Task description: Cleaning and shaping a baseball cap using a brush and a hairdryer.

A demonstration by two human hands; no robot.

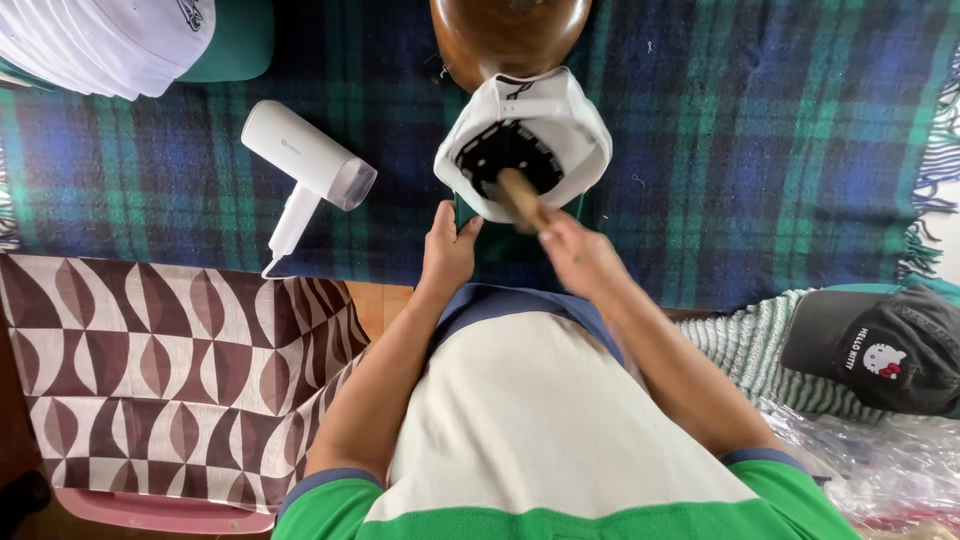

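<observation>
1. Covering most of the table, a blue and green plaid blanket [760, 150] with a fringed right edge lies under nearly everything else.
2. A brown and cream patterned cloth [170, 370] overlaps the blanket's lower left edge and hangs toward the person.
3. A white cap [560, 115] sits upside down near the top centre of the blanket, its dark inner lining facing up, just below a rounded brown wooden form [505, 35].
4. A stack of white caps [100, 40] rests at the top left corner.
5. A dark grey cap [885, 350] with a small cartoon patch lies at the right, on a striped green cloth [750, 345] beside crinkled clear plastic [880, 460].
6. A white handheld steamer [305, 165] lies on its side on the blanket, well left of the upturned cap.
7. The right hand [578, 250] is closed around a wooden stick [520, 195], whose far end reaches into the cap's opening; the hand looks blurred.
8. The left hand [447, 248] has its fingers curled against the cap's near lower edge, at a dark green part below the white cloth; I cannot tell whether it pinches the cap or only steadies it.
</observation>
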